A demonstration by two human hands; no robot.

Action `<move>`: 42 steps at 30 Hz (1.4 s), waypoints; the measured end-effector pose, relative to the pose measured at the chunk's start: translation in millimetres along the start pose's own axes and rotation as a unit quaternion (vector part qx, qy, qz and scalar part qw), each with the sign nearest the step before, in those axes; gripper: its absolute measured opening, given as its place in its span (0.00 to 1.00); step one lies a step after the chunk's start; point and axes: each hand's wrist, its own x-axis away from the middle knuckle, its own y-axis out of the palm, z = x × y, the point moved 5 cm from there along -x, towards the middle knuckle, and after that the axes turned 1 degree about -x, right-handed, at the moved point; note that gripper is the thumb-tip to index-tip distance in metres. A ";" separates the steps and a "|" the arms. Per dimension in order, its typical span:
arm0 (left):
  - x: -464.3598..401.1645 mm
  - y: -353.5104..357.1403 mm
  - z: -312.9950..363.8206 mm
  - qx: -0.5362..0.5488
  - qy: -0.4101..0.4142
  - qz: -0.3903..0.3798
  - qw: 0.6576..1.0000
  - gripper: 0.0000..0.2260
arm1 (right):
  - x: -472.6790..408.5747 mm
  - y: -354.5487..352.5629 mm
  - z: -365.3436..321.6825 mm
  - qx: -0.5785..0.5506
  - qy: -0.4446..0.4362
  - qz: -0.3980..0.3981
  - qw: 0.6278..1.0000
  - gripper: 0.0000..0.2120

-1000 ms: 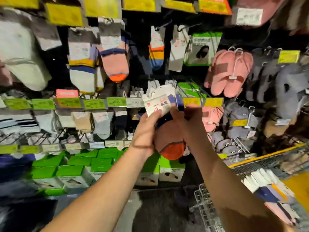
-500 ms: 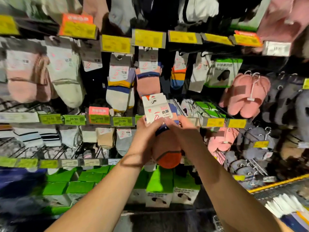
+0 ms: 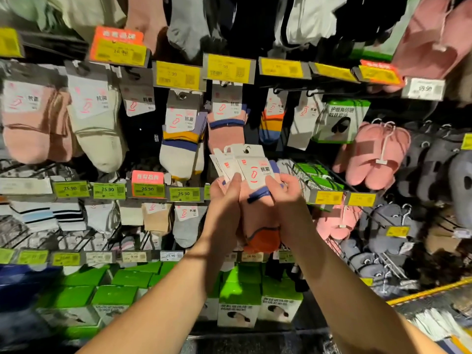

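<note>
Across the whole frame: dark display rack (image 3: 140,149) with wire hooks, hung in rows with carded knit socks.

Bottom edge, left to centre: block of green-topped cardboard boxes (image 3: 115,295), rectangular, white fronts with a printed picture.

Right of centre: pair of pink slippers (image 3: 378,154), soft matte surface, rounded toes, on a white plastic hanger. Grey slippers (image 3: 434,164) of the same shape lie further right, mostly in shadow.

Left of centre: cream socks (image 3: 99,134), ribbed knit, rounded toe hanging down, white card folded over the cuff.

Upper centre: row of yellow price tags (image 3: 227,69), flat glossy rectangles in clear holders. Print is too blurred to read reliably.

Centre of frame: sock bundle (image 3: 260,218), several packs fanned together in front of the rack and held clear of the hooks. Pink knit body, blue band at the cuff, orange toe at the bottom. White paper header cards stick up at the top, fanned, one with a punched hanging hole.

Left hand (image 3: 224,198): fingers curled round the left side of the bundle, thumb pressed up against the cards.

Right hand (image 3: 286,198): fingers curled round the right side, thumb lying on the front card near the blue band.
</note>
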 end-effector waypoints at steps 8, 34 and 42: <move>-9.8 -16.5 5.1 -0.019 0.015 0.057 0.998 0.15 | 14.4 22.4 -8.7 -0.078 0.029 -0.158 0.984 0.10; -29.1 -37.0 67.7 -0.034 0.114 0.089 0.989 0.21 | -94.2 -13.3 -39.4 -0.182 0.011 -0.101 0.978 0.17; -28.0 -17.8 70.0 -0.004 0.097 0.070 0.993 0.18 | -145.1 5.3 -58.2 -0.163 -0.018 -0.114 0.980 0.07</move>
